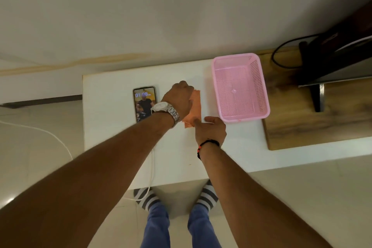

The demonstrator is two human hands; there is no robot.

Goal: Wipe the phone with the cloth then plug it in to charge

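Both forearms reach in. Left hand [181, 96] presses flat on the cloth [195, 106], right hand [211, 129] pins its near corner, no closed grip. Phone [144, 103] lies at nine o'clock on the worktop [112, 127]. Best gather the cloth firmly before wiping.

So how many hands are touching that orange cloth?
2. The left hand rests on the cloth's far end; the right hand touches its near end.
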